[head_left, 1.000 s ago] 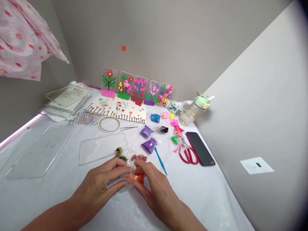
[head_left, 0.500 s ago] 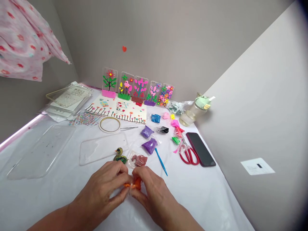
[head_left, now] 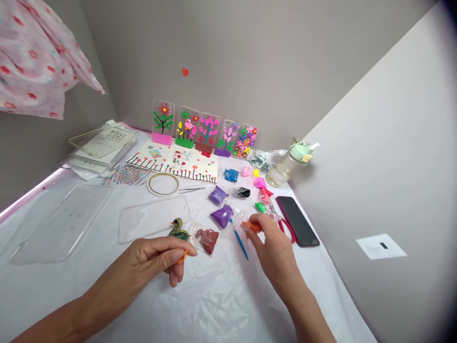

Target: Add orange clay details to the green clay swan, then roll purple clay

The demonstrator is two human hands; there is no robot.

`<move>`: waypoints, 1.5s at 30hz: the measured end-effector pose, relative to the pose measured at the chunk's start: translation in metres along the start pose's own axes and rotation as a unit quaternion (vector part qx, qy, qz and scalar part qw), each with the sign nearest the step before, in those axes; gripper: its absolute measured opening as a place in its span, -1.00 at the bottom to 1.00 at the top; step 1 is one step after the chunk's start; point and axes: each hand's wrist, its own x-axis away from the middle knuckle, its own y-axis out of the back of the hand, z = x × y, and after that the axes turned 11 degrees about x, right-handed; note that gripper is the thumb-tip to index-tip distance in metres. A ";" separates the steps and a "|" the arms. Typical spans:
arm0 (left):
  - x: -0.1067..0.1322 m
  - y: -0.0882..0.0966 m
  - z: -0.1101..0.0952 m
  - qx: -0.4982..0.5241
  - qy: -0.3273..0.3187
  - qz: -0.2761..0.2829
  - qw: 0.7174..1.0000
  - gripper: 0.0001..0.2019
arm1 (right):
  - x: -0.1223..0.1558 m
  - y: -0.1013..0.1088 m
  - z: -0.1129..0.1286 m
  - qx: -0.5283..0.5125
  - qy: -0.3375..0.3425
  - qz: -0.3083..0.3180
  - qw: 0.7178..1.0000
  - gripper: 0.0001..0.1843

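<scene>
Head view: listed near to far.
Left hand (head_left: pixel 153 259): fingers curled almost shut, with a small orange clay piece (head_left: pixel 183 257) pinched between them, held above the white tablecloth (head_left: pixel 214 305).
Right hand (head_left: pixel 274 243): partly closed, its fingertips gripping an orange clay lump (head_left: pixel 253 227) above the blue clay tool (head_left: pixel 241 245).
Step in hand: we judge it to be portioning orange clay, now divided between both hands.
Nearest on cloth: brown clay bag (head_left: pixel 205 239), with a clay duck (head_left: pixel 178 230) just beside it; clear phone case (head_left: pixel 153 221).
Middle: purple clay bag (head_left: pixel 222 216); red scissors (head_left: pixel 287 229), partly behind the right hand; black phone (head_left: pixel 297 221).
Far: decorated phone cases (head_left: pixel 203 128); water bottle (head_left: pixel 289 164).
Writing: we can read no brand or label; the print on the stacked packaging (head_left: pixel 103 145) is too small.
</scene>
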 end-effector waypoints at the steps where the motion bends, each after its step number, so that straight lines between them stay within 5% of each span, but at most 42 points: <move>1: -0.001 -0.001 0.002 0.024 0.006 0.001 1.000 -0.67 | -0.002 0.000 -0.007 0.022 -0.005 0.012 1.000 -0.92; 6: 0.000 -0.004 0.005 0.071 0.032 -0.028 0.997 -0.62 | -0.001 -0.006 -0.020 0.097 0.008 0.065 0.993 -0.90; 11: 0.005 0.000 0.004 0.015 0.036 -0.045 0.998 -0.72 | 0.002 -0.006 -0.019 0.106 -0.003 0.086 0.991 -0.89; 17: 0.009 0.003 -0.012 -0.040 -0.036 -0.104 0.993 -0.72 | 0.001 -0.002 -0.024 0.128 0.035 0.020 0.991 -0.66; 22: 0.011 0.001 -0.015 -0.067 -0.014 -0.110 0.992 -0.57 | 0.002 -0.002 0.004 0.003 0.096 -0.045 0.994 -0.65; 30: 0.006 -0.001 -0.004 -0.090 -0.032 -0.069 0.993 -0.68 | 0.022 -0.009 0.064 -0.157 0.180 -0.001 0.971 -0.79; 36: 0.004 -0.013 0.003 -0.013 0.033 -0.024 0.999 -0.81 | 0.024 -0.009 0.067 -0.173 0.217 0.008 0.961 -0.85; 45: 0.006 -0.010 0.018 -0.106 -0.003 -0.069 0.992 -0.55 | 0.023 -0.011 0.064 -0.179 0.213 0.000 0.961 -0.87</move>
